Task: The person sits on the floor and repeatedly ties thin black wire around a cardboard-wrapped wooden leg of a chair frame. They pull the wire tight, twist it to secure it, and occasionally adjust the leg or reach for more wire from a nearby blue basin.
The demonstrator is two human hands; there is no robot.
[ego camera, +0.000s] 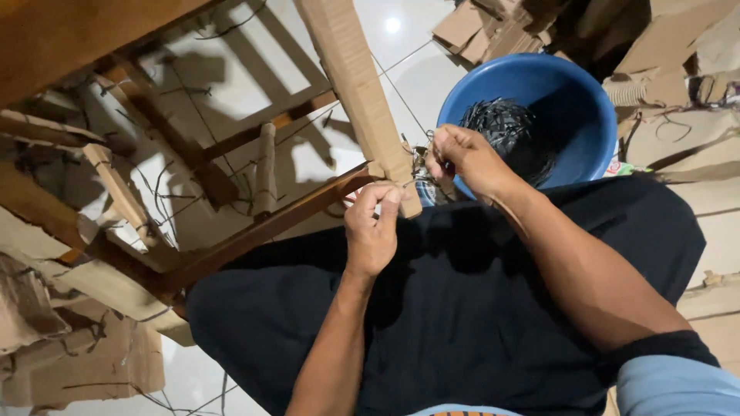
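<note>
Open white tile floor (231,77) shows between the wooden chair rails (262,227), where passage is narrow; the cardboard-wrapped leg (358,85) crosses the middle, the blue basin (574,115) blocks the right, and cardboard scraps (77,362) crowd the left

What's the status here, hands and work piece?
Left hand pinching the lower end of the cardboard strip. Right hand gripping a thin tie beside it. Blue tub of black ties behind; wooden frame close at left.
</note>
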